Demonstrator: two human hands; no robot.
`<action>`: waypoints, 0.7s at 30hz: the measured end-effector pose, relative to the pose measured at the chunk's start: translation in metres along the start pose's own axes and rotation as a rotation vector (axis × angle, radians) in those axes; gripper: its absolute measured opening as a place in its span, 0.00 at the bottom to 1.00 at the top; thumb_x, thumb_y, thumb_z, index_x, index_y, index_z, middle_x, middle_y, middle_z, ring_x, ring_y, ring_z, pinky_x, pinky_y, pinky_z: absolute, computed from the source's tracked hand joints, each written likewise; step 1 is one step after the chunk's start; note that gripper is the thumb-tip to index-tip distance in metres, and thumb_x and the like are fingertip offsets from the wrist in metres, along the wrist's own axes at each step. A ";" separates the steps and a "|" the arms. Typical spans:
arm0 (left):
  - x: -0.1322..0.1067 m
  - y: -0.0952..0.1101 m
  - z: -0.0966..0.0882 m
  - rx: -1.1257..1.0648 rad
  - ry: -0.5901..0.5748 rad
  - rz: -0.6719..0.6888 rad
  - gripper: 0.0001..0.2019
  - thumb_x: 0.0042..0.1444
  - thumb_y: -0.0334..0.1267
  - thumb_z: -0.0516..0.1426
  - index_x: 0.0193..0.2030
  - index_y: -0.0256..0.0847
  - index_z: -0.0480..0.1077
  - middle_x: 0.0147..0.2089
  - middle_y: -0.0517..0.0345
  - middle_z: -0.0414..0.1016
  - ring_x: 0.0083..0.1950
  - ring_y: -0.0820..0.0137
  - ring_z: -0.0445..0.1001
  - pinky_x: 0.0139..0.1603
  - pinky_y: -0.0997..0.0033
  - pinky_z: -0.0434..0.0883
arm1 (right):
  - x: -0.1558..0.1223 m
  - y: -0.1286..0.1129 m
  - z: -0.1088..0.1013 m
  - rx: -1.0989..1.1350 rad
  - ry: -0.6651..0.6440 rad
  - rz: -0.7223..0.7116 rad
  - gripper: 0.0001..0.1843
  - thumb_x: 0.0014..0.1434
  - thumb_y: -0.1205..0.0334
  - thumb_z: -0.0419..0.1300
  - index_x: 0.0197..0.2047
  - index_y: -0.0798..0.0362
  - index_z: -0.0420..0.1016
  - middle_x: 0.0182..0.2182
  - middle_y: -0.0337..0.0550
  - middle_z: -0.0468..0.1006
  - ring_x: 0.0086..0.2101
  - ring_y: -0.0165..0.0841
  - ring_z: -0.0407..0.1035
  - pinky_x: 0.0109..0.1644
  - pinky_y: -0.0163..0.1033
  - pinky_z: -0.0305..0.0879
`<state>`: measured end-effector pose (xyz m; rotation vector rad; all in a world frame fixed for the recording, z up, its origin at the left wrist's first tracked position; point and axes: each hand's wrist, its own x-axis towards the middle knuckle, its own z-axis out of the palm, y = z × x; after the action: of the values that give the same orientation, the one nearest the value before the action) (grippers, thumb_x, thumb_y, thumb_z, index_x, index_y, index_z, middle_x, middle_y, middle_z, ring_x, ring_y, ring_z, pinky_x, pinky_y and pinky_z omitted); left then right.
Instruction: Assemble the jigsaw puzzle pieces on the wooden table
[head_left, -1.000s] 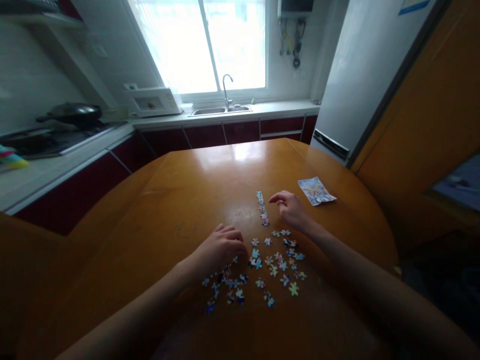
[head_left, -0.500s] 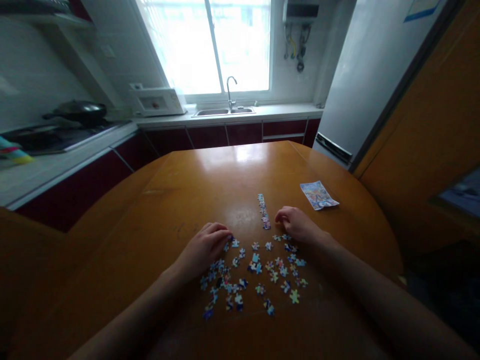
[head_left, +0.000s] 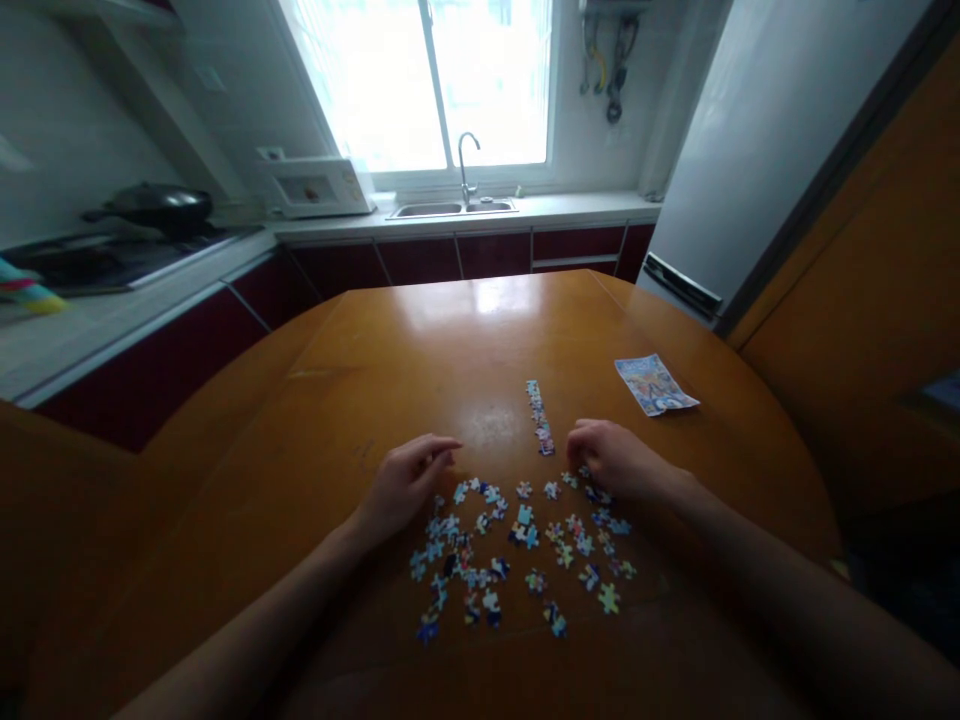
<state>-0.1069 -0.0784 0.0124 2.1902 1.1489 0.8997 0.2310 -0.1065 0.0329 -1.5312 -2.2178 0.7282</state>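
Loose jigsaw puzzle pieces [head_left: 480,578] lie scattered on the wooden table between my forearms. Beyond them, a narrow strip of joined jigsaw pieces [head_left: 539,418] runs away from me. My left hand [head_left: 411,478] hovers at the upper left edge of the loose pieces, index finger stretched forward and thumb apart, with nothing visible in it. To the right of the strip, my right hand [head_left: 616,458] has its fingers curled down by the upper right pieces. Its fingertips are partly hidden, and what they hold, if anything, cannot be made out.
A creased printed picture sheet [head_left: 655,385] rests on the table [head_left: 390,350] at the right. Past the table's far edge are a counter with a sink [head_left: 427,210], a microwave [head_left: 319,187] and a pan [head_left: 161,207] on the stove. A fridge [head_left: 731,170] stands at the right.
My left hand has lifted back from the upper left pieces, its index finger now extended. My right hand's fingers have lowered toward the nearby pieces. The whole view has shifted slightly.
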 end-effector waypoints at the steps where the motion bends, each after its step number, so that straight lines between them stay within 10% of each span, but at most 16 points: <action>1: 0.001 -0.002 -0.001 -0.009 0.043 -0.042 0.13 0.66 0.43 0.55 0.47 0.39 0.77 0.36 0.55 0.80 0.36 0.70 0.77 0.37 0.73 0.72 | 0.000 0.000 0.000 -0.008 0.013 0.034 0.15 0.50 0.79 0.54 0.26 0.51 0.77 0.31 0.41 0.77 0.31 0.30 0.69 0.35 0.34 0.59; 21: 0.003 0.000 0.004 -0.098 0.076 -0.139 0.12 0.63 0.42 0.55 0.45 0.37 0.76 0.29 0.60 0.75 0.27 0.74 0.69 0.28 0.78 0.66 | 0.005 0.013 0.008 -0.060 0.024 0.105 0.14 0.54 0.75 0.53 0.27 0.50 0.77 0.31 0.42 0.79 0.31 0.33 0.70 0.35 0.37 0.60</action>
<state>-0.1028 -0.0767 0.0109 1.9869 1.2496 0.9650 0.2351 -0.1000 0.0185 -1.6877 -2.1735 0.6755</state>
